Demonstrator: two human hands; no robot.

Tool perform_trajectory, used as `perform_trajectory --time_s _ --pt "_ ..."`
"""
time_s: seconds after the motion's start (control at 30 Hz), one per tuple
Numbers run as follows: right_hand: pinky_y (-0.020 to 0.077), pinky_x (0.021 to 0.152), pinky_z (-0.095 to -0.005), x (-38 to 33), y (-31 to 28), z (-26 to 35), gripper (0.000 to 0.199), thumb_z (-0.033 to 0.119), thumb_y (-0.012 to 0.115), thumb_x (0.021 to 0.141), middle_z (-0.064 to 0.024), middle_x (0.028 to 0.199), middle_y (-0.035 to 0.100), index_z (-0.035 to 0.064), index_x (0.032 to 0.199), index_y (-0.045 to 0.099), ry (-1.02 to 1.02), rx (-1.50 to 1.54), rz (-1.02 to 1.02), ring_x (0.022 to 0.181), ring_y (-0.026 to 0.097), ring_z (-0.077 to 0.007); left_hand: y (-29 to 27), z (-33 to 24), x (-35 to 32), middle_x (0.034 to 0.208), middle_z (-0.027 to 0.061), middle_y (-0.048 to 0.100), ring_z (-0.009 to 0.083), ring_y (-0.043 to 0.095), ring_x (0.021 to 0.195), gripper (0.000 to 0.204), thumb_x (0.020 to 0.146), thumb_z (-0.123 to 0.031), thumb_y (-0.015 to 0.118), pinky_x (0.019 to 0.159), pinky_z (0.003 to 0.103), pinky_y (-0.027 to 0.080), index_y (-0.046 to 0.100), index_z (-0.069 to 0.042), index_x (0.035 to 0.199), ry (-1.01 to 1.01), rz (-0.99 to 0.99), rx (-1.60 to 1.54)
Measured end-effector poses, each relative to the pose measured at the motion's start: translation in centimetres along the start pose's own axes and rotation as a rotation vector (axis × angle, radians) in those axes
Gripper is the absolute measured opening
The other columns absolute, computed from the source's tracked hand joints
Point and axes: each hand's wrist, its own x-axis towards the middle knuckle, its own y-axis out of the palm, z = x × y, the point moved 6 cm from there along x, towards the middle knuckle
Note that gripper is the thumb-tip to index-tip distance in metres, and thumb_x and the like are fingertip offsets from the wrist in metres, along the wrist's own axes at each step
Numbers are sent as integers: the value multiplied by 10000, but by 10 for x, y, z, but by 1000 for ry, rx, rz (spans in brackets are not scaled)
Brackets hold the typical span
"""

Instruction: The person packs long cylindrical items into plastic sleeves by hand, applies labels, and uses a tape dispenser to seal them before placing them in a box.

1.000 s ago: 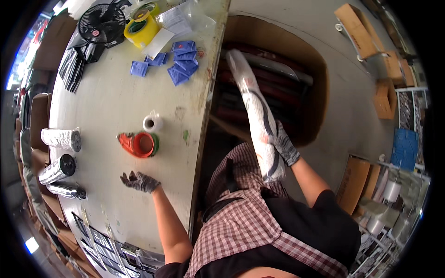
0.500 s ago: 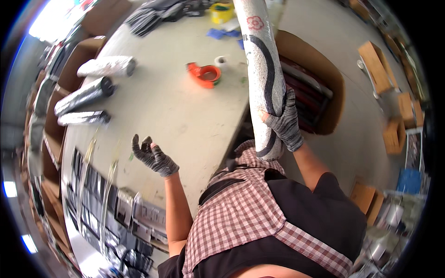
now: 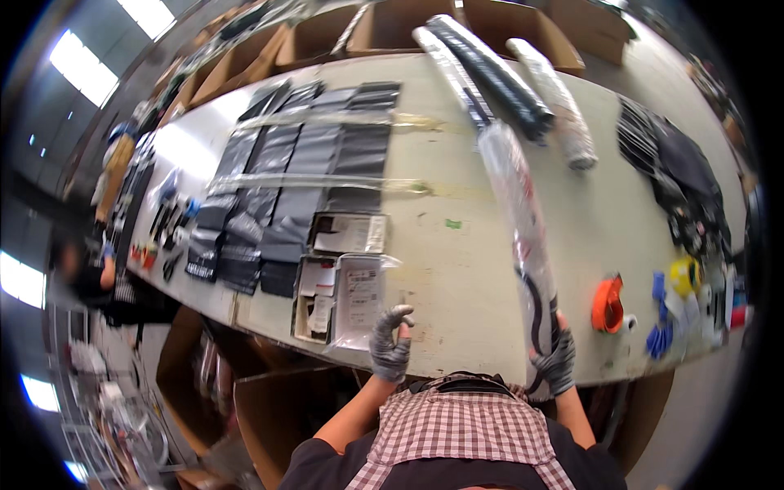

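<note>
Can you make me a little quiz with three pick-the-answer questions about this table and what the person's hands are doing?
1. Where is the orange tape dispenser?
A. Near the table's right end, beside the long wrapped roll
B. Inside a cardboard box
C. On the floor

2. How many wrapped rolls lie together at the far edge of the table?
A. One
B. Three
C. Six

3. What is the right hand doing?
A. Resting flat on the table
B. Gripping the near end of the long wrapped roll
C. Holding scissors

Answers:
1 A: the dispenser sits on the tabletop just right of the held roll.
2 B: three rolls lie side by side there.
3 B: the gloved fingers close round the roll's lower end, while the left hand is open by the clear plastic bag.
</note>
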Motion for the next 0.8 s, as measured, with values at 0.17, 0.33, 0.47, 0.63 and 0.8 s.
perform_trajectory --time_s 0.17,0.33,0.47,0.63,0.8 --pt "395 1001 -361 7 39 -35 1106 169 771 544 -176 1319 446 78 1462 161 242 -66 398 1180 479 -322 -130 -4 49 837 30 600 95 542 746 157 899 -44 518 697 249 475 610 -32 1026 55 -167 411" --pt "305 1082 -331 51 53 -18 1223 155 788 521 -220 1451 289 69 1482 36 370 -192 646 1304 354 -353 -278 13 180 1009 123 638 318 610 949 252 824 -32 539 826 367 502 618 -57 1062 329 -342 1086" --pt "351 1044 -381 62 75 -35 1212 177 806 566 -270 1392 334 74 1480 16 283 -220 517 1252 393 -399 -232 67 291 1052 111 639 293 606 1011 243 852 -128 492 1011 404 373 644 -83 1037 561 236 1205" --pt "337 1054 -396 63 64 -39 1123 189 780 634 -273 1393 336 41 1472 48 362 -334 528 1263 381 -402 -234 140 302 854 127 671 300 632 892 407 906 -384 365 1062 452 237 669 -121 842 -42 960 1609" --pt "329 1061 -401 54 74 -33 1044 225 764 660 -268 1395 335 30 1461 123 296 -416 436 1264 380 -401 -303 158 239 891 192 647 379 617 851 349 864 -191 556 750 454 493 502 -101 1197 -385 892 1454"
